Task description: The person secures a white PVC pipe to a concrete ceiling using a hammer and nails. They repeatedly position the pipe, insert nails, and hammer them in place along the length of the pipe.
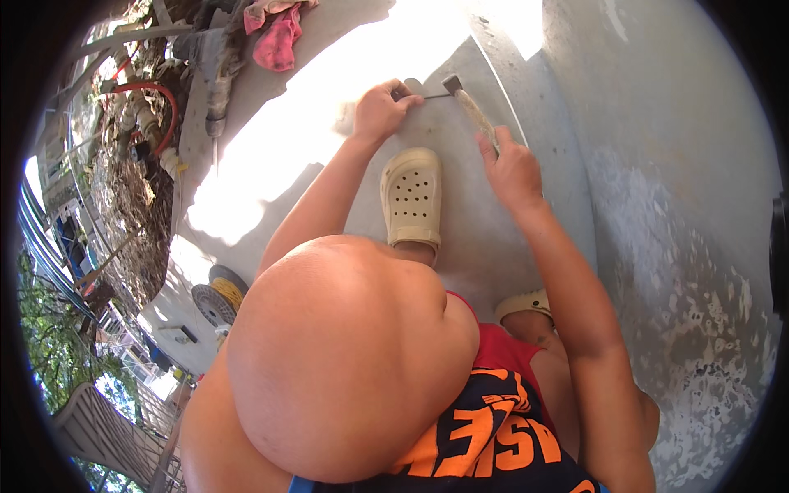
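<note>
My left hand [383, 112] is low over the grey concrete floor [460, 189], its fingers pinched on a thin dark rod [438, 96]. The rod points to the right, and its far end lies close by the hammer's head; whether they touch I cannot tell. In my right hand [514, 171] is a hammer [472, 108] with a pale, worn wooden handle, gripped near the handle's lower end. The hammer's dark metal head is up and to the left of that hand. My beige clog [411, 197] stands between my two arms.
Rough wall [674, 164] runs along the right. On the left are a drill with a long bit [217, 115], a pink cloth [279, 43], a red hose [168, 103], a reel with yellow cord [226, 292] and a chair [107, 431]. My bent knee [345, 345] fills the lower middle.
</note>
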{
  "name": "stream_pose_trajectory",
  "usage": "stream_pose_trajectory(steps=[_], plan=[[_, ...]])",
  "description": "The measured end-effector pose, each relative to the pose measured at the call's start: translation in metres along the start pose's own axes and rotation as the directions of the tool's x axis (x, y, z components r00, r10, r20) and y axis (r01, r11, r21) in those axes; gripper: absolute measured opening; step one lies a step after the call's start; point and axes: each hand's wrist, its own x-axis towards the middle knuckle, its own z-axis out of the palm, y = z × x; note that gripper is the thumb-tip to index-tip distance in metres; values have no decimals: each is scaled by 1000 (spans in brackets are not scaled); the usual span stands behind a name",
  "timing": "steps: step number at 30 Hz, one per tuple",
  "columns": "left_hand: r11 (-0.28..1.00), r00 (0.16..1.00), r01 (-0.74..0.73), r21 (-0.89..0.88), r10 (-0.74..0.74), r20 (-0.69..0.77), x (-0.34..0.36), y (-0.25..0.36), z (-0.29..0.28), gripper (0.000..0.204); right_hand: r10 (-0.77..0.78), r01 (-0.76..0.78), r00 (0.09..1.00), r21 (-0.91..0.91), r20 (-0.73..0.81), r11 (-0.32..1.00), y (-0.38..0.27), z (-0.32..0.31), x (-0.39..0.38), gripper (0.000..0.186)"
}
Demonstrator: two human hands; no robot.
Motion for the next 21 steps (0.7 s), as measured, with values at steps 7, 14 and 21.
stream_pose_trajectory(steps=[7,14,21], plan=[[999,999,39,6,-39,18,2,3,-5,34,14,-14,999,2,-32,1000,0,7,-6,40],[989,998,-64,130,66,-7,3,14,-7,27,-88,90,995,29,-52,996,-3,4,-10,37],[709,840,-541,453,478,256,14,29,-12,16,-398,396,892,-52,-214,917,52,-2,-68,35]])
